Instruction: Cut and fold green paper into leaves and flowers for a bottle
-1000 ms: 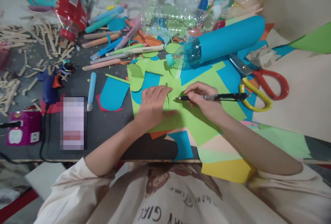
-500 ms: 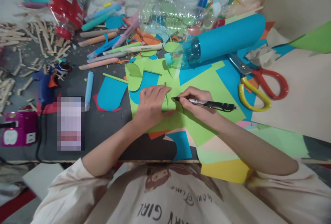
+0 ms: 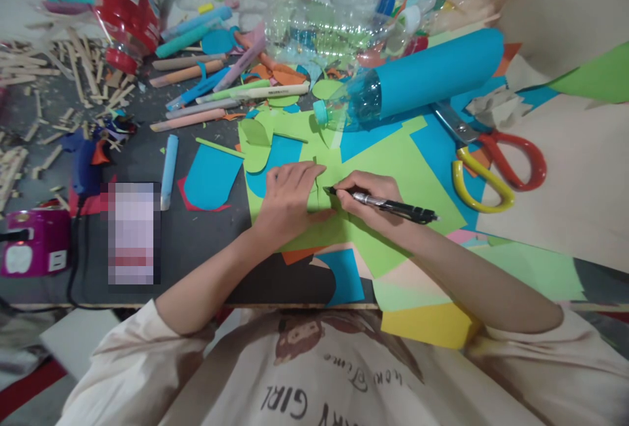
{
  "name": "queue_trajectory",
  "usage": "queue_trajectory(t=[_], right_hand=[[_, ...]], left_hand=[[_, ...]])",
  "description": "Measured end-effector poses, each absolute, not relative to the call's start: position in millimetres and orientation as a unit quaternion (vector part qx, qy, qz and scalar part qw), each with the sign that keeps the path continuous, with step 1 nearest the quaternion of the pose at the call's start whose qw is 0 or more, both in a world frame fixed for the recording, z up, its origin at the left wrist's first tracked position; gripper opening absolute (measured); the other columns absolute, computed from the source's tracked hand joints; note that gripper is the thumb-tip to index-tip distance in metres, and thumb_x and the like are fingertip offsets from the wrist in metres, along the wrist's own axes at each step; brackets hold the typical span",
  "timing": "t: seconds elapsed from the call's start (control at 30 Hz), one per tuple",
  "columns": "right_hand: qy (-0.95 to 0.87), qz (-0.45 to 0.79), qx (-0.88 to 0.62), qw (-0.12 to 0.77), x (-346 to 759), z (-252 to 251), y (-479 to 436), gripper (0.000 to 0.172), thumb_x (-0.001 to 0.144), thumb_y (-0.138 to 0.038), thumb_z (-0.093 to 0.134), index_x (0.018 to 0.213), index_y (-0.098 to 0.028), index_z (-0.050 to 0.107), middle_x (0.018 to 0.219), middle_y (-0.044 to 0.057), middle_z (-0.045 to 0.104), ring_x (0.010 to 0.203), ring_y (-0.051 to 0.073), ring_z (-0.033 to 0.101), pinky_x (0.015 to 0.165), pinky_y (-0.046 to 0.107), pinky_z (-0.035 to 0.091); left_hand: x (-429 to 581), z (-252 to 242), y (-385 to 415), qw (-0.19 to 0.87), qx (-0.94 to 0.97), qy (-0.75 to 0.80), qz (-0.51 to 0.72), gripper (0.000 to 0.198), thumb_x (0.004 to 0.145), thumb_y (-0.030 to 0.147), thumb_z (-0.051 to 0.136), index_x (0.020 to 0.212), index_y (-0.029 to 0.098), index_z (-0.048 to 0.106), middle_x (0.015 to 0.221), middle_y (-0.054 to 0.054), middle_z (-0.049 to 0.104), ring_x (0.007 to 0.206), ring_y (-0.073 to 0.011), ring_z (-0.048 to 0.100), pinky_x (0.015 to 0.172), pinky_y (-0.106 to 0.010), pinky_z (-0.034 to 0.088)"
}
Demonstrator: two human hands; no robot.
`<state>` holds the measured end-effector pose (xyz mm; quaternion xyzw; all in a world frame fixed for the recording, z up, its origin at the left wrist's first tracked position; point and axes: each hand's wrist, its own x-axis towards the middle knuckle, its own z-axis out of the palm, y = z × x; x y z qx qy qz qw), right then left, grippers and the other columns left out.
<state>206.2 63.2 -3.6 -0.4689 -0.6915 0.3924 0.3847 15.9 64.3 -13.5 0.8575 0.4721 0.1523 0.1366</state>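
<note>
A black and silver pen (image 3: 393, 206) is gripped in my right hand (image 3: 371, 200), its tip on or just above the light green paper (image 3: 388, 236). Spread over the left part of that paper, my left hand (image 3: 289, 200) lies with its fingers stretched out, pressing it down. A dark line shows on the green between the two hands. Past my fingers sit a cut and folded light green piece (image 3: 255, 144) and a blue paper piece (image 3: 213, 180) with a rounded end.
To the right lie scissors (image 3: 484, 183) with red and yellow handles, near a bottle (image 3: 437, 75) wrapped in blue paper. Several markers (image 3: 196, 115), a glue gun (image 3: 86, 164), a phone (image 3: 132, 236), a purple box (image 3: 37, 242) and wooden sticks (image 3: 81, 65) occupy the left side.
My right hand and the pen have shifted slightly to the left, and the pen's back end has dipped a little nearer to me. My left hand stays in place.
</note>
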Motion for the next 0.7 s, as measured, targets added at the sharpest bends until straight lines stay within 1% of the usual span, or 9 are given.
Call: queue_trajectory(t=[0.27, 0.4, 0.53, 0.63, 0.7], right_hand=[[-0.68, 0.401, -0.483, 0.379, 207.1, -2.0, 62.5, 0.017, 0.083, -0.024, 0.057, 0.067, -0.02, 0.06, 0.059, 0.0, 0.062, 0.05, 0.01, 0.049, 0.047, 0.024, 0.034], [-0.691, 0.409, -0.469, 0.368, 208.7, -2.7, 63.3, 0.017, 0.084, -0.023, 0.057, 0.068, -0.02, 0.062, 0.061, 0.0, 0.064, 0.051, 0.011, 0.052, 0.048, 0.024, 0.035], [-0.687, 0.409, -0.477, 0.365, 209.8, -3.9, 63.8, 0.014, 0.084, -0.022, 0.059, 0.071, -0.02, 0.064, 0.065, 0.001, 0.066, 0.054, 0.011, 0.054, 0.051, 0.024, 0.037], [-0.68, 0.421, -0.475, 0.367, 209.2, -3.3, 64.8, 0.015, 0.082, -0.023, 0.058, 0.068, -0.019, 0.062, 0.062, 0.001, 0.065, 0.053, 0.012, 0.054, 0.05, 0.024, 0.037], [-0.674, 0.445, -0.472, 0.353, 208.9, -1.2, 65.5, 0.016, 0.081, -0.026, 0.058, 0.067, -0.019, 0.062, 0.06, 0.002, 0.065, 0.053, 0.012, 0.054, 0.05, 0.025, 0.037]], left_hand=[[15.7, -12.4, 64.1, 0.13, 0.862, 0.464, 0.16, 0.049, 0.09, 0.047, 0.058, 0.126, 0.014, 0.055, 0.121, -0.017, 0.066, 0.116, -0.0327, 0.057, 0.094, -0.043, 0.037], [16.0, -12.9, 64.1, 0.123, 0.863, 0.463, 0.162, 0.048, 0.092, 0.047, 0.055, 0.125, 0.014, 0.056, 0.12, -0.018, 0.067, 0.115, -0.032, 0.058, 0.093, -0.043, 0.037], [15.8, -12.8, 64.3, 0.124, 0.862, 0.465, 0.159, 0.049, 0.09, 0.048, 0.057, 0.126, 0.014, 0.056, 0.121, -0.018, 0.066, 0.115, -0.0325, 0.058, 0.094, -0.043, 0.037], [15.9, -12.7, 64.2, 0.131, 0.861, 0.465, 0.16, 0.05, 0.088, 0.047, 0.059, 0.126, 0.014, 0.056, 0.121, -0.018, 0.066, 0.115, -0.0329, 0.058, 0.094, -0.043, 0.037], [16.3, -12.7, 64.0, 0.136, 0.856, 0.472, 0.159, 0.05, 0.087, 0.047, 0.061, 0.126, 0.016, 0.056, 0.121, -0.017, 0.066, 0.115, -0.033, 0.057, 0.095, -0.044, 0.038]])
